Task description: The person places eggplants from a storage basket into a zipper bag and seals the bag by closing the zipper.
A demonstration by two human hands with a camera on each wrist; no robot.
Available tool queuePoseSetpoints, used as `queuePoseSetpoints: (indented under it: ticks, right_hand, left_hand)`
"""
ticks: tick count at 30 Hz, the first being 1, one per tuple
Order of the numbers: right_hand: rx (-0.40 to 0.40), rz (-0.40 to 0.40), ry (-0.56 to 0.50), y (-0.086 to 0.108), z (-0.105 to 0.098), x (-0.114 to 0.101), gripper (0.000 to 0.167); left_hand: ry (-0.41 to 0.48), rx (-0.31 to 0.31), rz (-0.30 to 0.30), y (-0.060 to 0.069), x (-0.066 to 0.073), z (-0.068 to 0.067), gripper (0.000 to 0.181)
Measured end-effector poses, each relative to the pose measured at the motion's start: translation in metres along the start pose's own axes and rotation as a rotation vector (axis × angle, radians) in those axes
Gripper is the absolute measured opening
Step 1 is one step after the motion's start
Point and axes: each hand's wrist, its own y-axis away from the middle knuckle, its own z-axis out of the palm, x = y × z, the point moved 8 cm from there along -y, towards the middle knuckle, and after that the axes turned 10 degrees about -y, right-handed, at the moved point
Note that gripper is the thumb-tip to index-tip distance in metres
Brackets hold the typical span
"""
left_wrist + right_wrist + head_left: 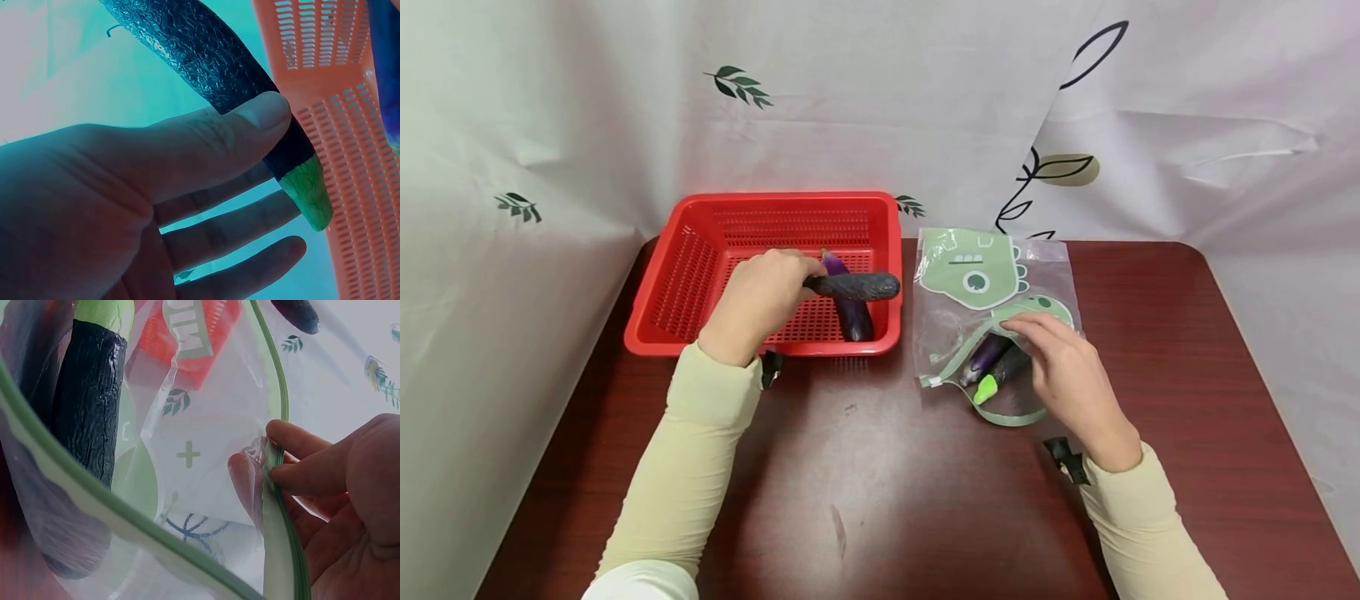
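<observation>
My left hand (758,300) pinches a dark, wrinkled eggplant-like vegetable (865,287) near its green end (309,194), holding it over the red basket (790,198). Below it, a smooth purple eggplant (854,321) lies in the basket's right part. To the right is a clear zip bag (943,329) with green cartoon prints. My right hand (1071,375) pinches the bag's green zip edge (286,550), and its mouth gapes. Inside the bag lie a purple eggplant (981,360) and a dark wrinkled vegetable with a green end (87,400).
Basket and bag stand side by side toward the back of the dark red wooden table (865,500). White cloth with leaf prints (850,100) hangs behind and at both sides. A white zip slider (931,381) sits at the bag's left corner.
</observation>
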Motion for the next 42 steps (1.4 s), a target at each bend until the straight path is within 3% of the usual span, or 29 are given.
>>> queuePoseSetpoints:
  ticks: [18,24,35,42]
  right_hand:
    - [-0.007,0.0,0.004,-0.001,0.002,-0.001,0.037]
    - [-0.008,0.0,0.004,-0.001,0.002,-0.001,0.037]
    - [-0.011,0.001,0.008,0.0,0.001,-0.001,0.038]
    - [-0.011,0.002,0.003,0.0,0.0,-0.002,0.038]
  left_hand:
    - [0.041,0.068,0.028,0.011,0.026,-0.008,0.025]
    - [0.081,0.071,0.021,0.017,0.035,-0.008,0.026]
    - [0.076,0.068,0.021,0.027,0.054,-0.01,0.033]
    - [0.102,0.109,0.048,0.034,0.065,-0.011,0.027]
